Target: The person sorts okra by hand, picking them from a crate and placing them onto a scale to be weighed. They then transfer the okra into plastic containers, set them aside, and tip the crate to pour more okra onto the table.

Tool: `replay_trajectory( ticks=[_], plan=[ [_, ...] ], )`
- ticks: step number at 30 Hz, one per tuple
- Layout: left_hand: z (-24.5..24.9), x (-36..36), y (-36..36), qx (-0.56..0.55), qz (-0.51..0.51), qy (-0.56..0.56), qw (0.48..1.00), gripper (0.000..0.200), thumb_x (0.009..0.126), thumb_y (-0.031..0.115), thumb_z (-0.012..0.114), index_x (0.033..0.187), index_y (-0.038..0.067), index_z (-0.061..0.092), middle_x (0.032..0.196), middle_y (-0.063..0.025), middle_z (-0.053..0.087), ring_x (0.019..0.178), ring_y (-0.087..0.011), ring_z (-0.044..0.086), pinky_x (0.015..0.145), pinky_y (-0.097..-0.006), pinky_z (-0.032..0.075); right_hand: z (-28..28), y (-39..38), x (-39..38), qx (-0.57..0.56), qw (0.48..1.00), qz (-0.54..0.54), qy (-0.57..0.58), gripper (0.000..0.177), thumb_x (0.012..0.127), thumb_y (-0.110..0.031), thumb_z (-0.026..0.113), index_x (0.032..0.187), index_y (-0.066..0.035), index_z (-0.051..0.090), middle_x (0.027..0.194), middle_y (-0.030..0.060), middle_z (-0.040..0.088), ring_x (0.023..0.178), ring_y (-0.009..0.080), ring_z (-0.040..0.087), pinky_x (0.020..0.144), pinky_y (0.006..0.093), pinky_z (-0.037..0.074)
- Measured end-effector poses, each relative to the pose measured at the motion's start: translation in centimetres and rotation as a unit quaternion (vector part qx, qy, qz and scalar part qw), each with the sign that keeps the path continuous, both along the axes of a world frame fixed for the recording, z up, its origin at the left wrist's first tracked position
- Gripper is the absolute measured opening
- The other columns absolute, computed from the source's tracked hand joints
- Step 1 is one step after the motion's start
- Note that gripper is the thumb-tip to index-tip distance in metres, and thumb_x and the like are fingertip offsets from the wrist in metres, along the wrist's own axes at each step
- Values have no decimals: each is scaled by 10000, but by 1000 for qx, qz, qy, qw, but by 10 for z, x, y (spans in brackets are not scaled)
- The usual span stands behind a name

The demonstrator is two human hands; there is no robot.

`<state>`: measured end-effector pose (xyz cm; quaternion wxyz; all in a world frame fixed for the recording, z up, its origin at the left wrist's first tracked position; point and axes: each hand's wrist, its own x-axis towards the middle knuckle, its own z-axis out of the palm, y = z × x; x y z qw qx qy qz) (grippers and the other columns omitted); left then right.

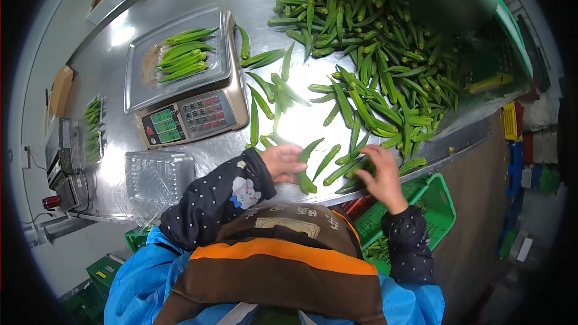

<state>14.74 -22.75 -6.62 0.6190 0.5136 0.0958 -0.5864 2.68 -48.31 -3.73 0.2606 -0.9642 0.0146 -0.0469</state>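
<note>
Okra pods (385, 78) lie in a large heap at the upper right of the metal table, with loose ones spread toward the middle. My left hand (283, 164) is closed around a few okra pods (307, 165) near the table's front edge. To its right, my right hand (383, 176) has its fingers apart above more pods by the front edge; no pod shows held in it. Several pods (183, 54) lie in a clear tray on the pan of a digital scale (208, 112) at the upper left.
Clear plastic containers (158, 177) stand left of my left sleeve. A green crate (442, 210) sits below the table edge at the right. Another machine (63, 168) and packed okra (93, 129) are at the far left. Yellow and blue crates (512, 121) stand far right.
</note>
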Motion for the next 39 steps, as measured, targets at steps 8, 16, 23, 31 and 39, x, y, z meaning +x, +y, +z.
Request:
replay_trajectory(
  ticks=[8,16,23,31,39],
  plan=[
    [22,-32,-28,1,-176,-175,969,214,826,150,639,1002,29,632,839,-98,677,721,-141,642,650,-248,517,46,-4,-74,541,763,-244,257,243,816,3,587,1047,8,515,821,55,614,584,95,558,526,226,461],
    [-4,42,33,174,-194,-690,675,340,672,-31,524,984,50,633,900,-152,624,891,-330,586,801,-389,475,46,-121,-195,122,882,-441,111,392,787,-43,648,1162,-27,535,963,91,621,790,132,587,676,269,479],
    [-45,36,-12,193,-422,-671,578,378,621,13,628,992,70,593,930,-98,590,909,-296,559,788,-379,454,-3,65,-15,129,986,-49,92,171,745,-180,687,815,-44,611,762,98,604,694,277,604,625,353,481],
    [-41,45,8,228,-384,-685,576,312,639,59,681,940,90,607,865,-83,576,880,-285,556,759,-382,451,-53,94,5,-2,994,49,98,183,730,-124,614,892,-46,579,733,118,574,719,276,597,627,364,473],
    [-53,56,1,231,-449,-668,546,273,661,55,691,917,92,602,866,-86,593,885,-292,560,762,-376,445,-47,52,-16,768,599,-156,163,234,704,52,434,897,-66,491,763,98,562,687,180,552,610,290,449]
  ],
)
